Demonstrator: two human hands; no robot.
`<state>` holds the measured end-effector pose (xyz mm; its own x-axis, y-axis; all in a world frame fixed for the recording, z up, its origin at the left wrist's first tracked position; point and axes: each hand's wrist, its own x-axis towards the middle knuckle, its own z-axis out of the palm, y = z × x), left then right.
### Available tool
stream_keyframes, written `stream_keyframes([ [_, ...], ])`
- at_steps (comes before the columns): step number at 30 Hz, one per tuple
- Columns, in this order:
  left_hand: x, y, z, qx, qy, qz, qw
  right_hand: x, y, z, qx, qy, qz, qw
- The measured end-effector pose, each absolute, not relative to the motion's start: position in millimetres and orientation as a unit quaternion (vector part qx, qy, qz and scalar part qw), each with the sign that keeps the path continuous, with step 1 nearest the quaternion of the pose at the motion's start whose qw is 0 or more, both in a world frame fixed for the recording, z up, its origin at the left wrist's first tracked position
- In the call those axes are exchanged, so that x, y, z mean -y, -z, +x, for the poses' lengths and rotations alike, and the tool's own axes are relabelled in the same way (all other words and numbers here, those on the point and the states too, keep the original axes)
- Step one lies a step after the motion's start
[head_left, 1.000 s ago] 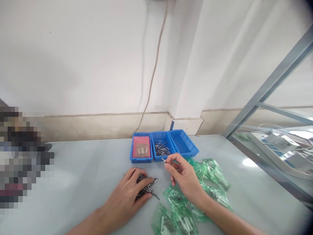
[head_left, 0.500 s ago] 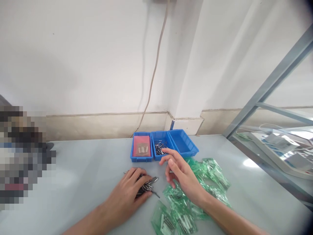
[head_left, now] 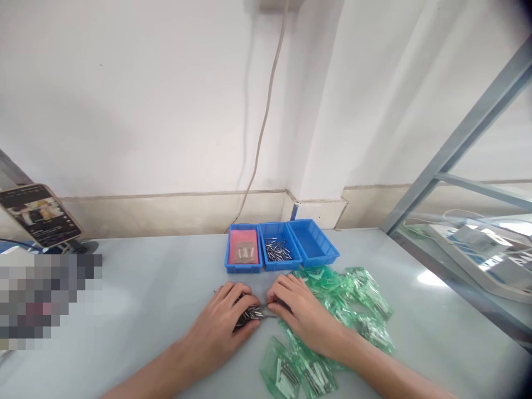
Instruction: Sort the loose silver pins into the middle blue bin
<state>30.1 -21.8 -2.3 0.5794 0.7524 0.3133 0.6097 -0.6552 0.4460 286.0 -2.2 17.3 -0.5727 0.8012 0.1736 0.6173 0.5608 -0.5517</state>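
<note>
A pale wall (head_left: 166, 100) with a beige lower band stands behind a light grey table (head_left: 137, 288); one cable (head_left: 268, 100) hangs down the wall, and a grey metal frame (head_left: 434, 169) slopes along the right side.

Containers: three blue plastic bins stand side by side at the far middle of the table. The left bin (head_left: 244, 269) holds a pink sheet (head_left: 243, 238) with one clear packet (head_left: 245, 254) of small pale pieces on top. The middle bin (head_left: 284, 266) holds loose metal pins, heaped at random and too many to count. The right bin (head_left: 313, 242) is set slightly askew, its blue floor visible.

Green plastic bags (head_left: 279, 367) lie to the right of middle, at least five in number; they overlap and an exact count cannot be made. Dark rods and white strips show through the two nearest. One phone (head_left: 41, 214), screen lit, stands tilted at far left above a pixelated patch.

Hands: two. The pin pile (head_left: 248, 314) lies on the table, near side of the left bin, under the left hand (head_left: 224, 316). That hand is palm down and arched, fingers moderately spread, thumb apart from the forefinger, pins showing in the gap. The right hand (head_left: 300, 313) is palm down at the pile's right edge, fingers bent and close together; whether they grip a pin cannot be told.
</note>
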Motion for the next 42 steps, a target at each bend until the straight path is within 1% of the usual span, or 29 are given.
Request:
stream_keyframes([
  [5,22,3,30,-0.391,-0.244,0.874,0.153,1,-22,286,0.817,-0.286,-0.429,0.258],
  [13,21,1,30,-0.389,-0.238,0.877,0.147,-1,-23,284,0.748,-0.376,-0.454,0.306],
  [19,22,-2,29,-0.389,-0.233,0.88,0.142,-8,-18,282,0.623,-0.49,-0.456,0.405],
  [25,23,-4,29,-0.356,-0.205,0.905,0.112,-17,-17,283,0.566,-0.514,-0.421,0.488],
  [32,22,-5,30,-0.341,-0.19,0.917,0.084,-19,-14,282,0.574,-0.502,-0.412,0.499],
  [36,22,-6,30,-0.343,-0.199,0.914,0.087,-19,-11,281,0.581,-0.49,-0.423,0.494],
  [42,23,-7,30,-0.345,-0.209,0.911,0.092,-16,-11,281,0.558,-0.51,-0.41,0.51],
])
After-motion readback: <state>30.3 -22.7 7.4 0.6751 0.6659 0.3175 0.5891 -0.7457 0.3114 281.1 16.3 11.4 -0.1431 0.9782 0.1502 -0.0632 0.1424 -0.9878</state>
